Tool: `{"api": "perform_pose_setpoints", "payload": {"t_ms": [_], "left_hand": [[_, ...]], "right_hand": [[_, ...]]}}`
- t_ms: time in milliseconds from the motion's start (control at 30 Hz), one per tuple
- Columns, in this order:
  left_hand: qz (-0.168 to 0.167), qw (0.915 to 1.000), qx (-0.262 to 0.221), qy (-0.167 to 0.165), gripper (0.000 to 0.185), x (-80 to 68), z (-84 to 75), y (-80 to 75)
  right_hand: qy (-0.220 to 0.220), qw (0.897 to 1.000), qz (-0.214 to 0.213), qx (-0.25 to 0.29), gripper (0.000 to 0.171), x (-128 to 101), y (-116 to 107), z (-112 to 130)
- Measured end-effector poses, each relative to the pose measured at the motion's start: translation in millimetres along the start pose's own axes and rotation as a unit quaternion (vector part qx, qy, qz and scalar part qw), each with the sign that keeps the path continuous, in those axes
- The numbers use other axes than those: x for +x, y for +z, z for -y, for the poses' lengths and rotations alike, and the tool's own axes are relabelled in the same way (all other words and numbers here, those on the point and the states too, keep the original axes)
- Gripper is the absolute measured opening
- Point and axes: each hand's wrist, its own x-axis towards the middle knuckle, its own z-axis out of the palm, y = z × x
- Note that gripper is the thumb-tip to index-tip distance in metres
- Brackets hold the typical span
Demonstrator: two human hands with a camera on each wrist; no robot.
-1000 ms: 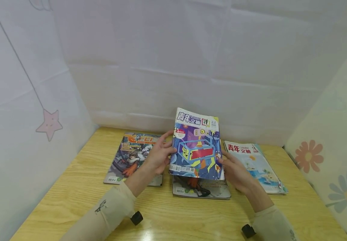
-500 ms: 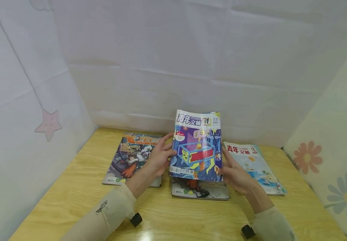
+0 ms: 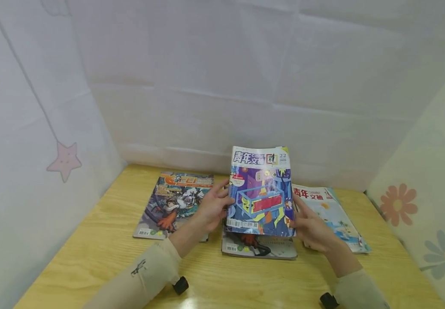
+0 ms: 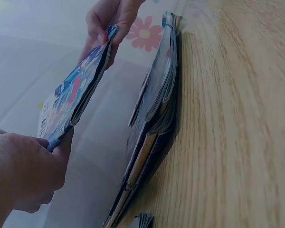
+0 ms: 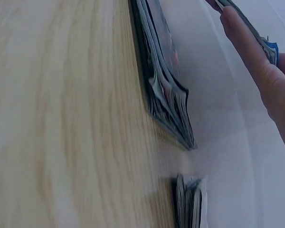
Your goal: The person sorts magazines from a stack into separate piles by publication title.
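Both hands hold a magazine (image 3: 261, 193) with a purple and blue cover, raised above the table with its front facing the head camera. At its left edge the left hand (image 3: 213, 207) grips it, thumb on the cover and fingers behind. The right hand (image 3: 310, 225) pinches the opposite edge low down. In the left wrist view the magazine (image 4: 78, 88) is seen edge-on between the two hands, apart from the pile. Beneath it in the head view lies a dark-covered magazine (image 3: 258, 249), its upper part hidden.
To the left a dark comic-style magazine (image 3: 174, 206) lies flat on the wooden table (image 3: 87, 244). On the right rests a magazine with a beach cover (image 3: 338, 225). White cloth (image 3: 191, 116) hangs behind the table, with printed cloth at both sides.
The held magazine and both hands have shifted slightly right and down in the head view; the whole view has also moved a little. Its cover now faces the camera more squarely.
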Motion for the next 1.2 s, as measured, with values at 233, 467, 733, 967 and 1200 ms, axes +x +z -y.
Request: {"api": "perform_pose_setpoints", "payload": {"t_ms": [233, 467, 733, 967, 1200], "left_hand": [[0.027, 0.9991, 0.033, -0.005, 0.077, 5.7, 9.0, 22.0], [0.075, 0.9945, 0.068, -0.026, 0.079, 20.0, 20.5, 48.0], [0.064, 0.9928, 0.09, -0.047, 0.078, 39.4, 53.8, 93.8], [0.026, 0.9916, 0.109, -0.064, 0.077, 49.8, 85.1, 137.7], [0.005, 0.9809, 0.183, -0.065, 0.077, 61.1, 107.5, 163.2]], "right_hand": [[-0.005, 1.0, 0.018, 0.015, 0.094, -22.3, -24.6, 11.0], [-0.018, 0.997, 0.061, 0.051, 0.092, -51.7, -60.1, 19.0], [0.01, 0.999, 0.037, 0.03, 0.088, -80.8, -106.0, 24.9], [0.046, 0.998, -0.029, -0.017, 0.089, -103.2, -137.0, 30.6], [0.091, 0.976, -0.149, -0.13, 0.083, -108.6, -154.3, 29.0]]}}
